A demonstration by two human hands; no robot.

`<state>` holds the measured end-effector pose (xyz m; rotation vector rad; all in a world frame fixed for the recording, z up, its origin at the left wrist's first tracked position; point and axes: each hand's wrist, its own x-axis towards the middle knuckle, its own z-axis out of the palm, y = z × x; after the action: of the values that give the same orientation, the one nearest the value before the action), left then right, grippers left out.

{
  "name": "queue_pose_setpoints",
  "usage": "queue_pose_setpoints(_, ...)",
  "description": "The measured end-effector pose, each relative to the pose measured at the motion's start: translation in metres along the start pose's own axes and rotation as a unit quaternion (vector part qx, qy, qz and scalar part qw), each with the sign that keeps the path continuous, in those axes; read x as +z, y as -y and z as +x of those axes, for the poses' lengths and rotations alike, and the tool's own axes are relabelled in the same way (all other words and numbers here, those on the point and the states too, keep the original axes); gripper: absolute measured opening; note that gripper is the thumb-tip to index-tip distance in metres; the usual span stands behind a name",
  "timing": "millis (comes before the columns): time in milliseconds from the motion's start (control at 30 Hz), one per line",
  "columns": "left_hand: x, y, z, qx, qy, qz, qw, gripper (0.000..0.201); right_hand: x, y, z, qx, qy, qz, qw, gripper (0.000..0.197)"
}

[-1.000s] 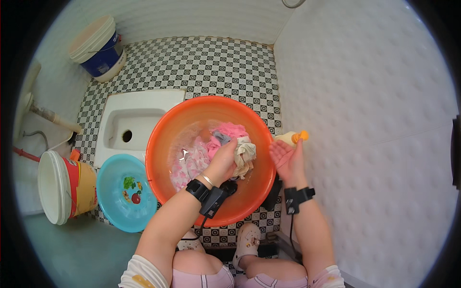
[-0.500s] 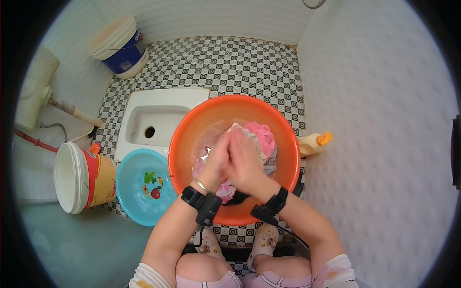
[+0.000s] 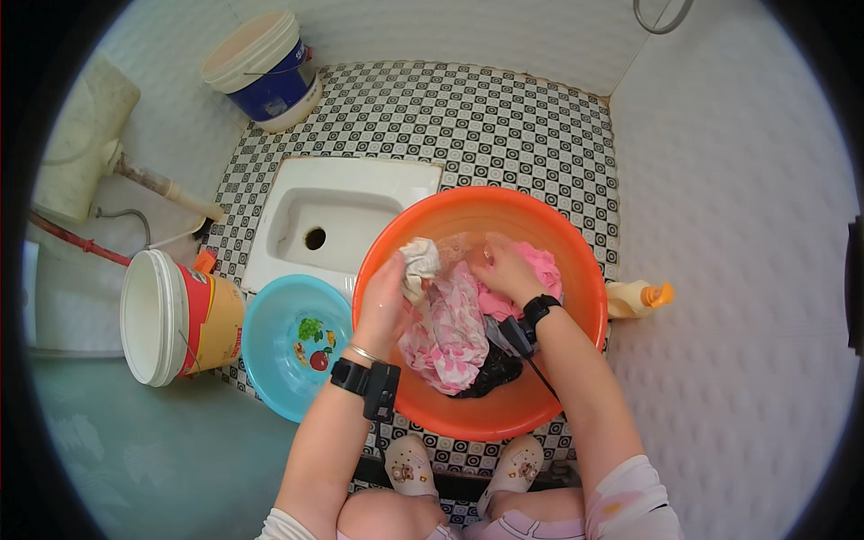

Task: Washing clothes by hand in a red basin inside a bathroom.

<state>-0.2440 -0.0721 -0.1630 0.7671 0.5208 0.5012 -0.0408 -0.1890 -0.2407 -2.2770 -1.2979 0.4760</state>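
My left hand (image 3: pixel 382 301) is closed on a crumpled white cloth (image 3: pixel 419 265), raised near the left inner wall of the orange basin (image 3: pixel 409 409). My right hand (image 3: pixel 506 273) is inside the basin by the far water, beside a bright pink cloth (image 3: pixel 540 263). Its bent fingers are apart, and I see nothing gripped in them. Below and between the hands lies a wet pink-and-white patterned garment (image 3: pixel 450 328). A black cloth (image 3: pixel 493 372) sits next to it at the near side, with a bit of grey fabric partly hidden by my right wrist.
A blue basin (image 3: pixel 270 355) stands left of the orange one, beside a tipped white-and-yellow bucket (image 3: pixel 211 324). Beyond is a squat toilet (image 3: pixel 360 175). A blue-and-white bucket (image 3: pixel 274 85) stands far left. At right, a cream bottle with an orange cap (image 3: pixel 625 300) is against the basin.
My hands were pressed together over the basin and have parted. The left moved left and holds the white cloth; the right went toward the pink cloth. The whole view shifted slightly.
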Motion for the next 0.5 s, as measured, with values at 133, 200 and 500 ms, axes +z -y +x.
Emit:
queue_pose_setpoints(133,-0.017,0.019,-0.007,-0.053,-0.066,0.022,0.996,0.027,0.02,0.009,-0.037,0.067,0.269,-0.114,0.954,0.058)
queue_pose_setpoints(200,-0.033,0.036,-0.006,-0.121,-0.08,0.023,0.989,0.026,0.029,0.011,-0.045,0.048,0.37,-0.142,0.917,0.057)
queue_pose_setpoints(500,-0.029,0.037,-0.001,-0.13,-0.174,-0.012,0.976,0.033,0.074,-0.084,0.03,0.365,-0.103,0.172,0.909,0.031)
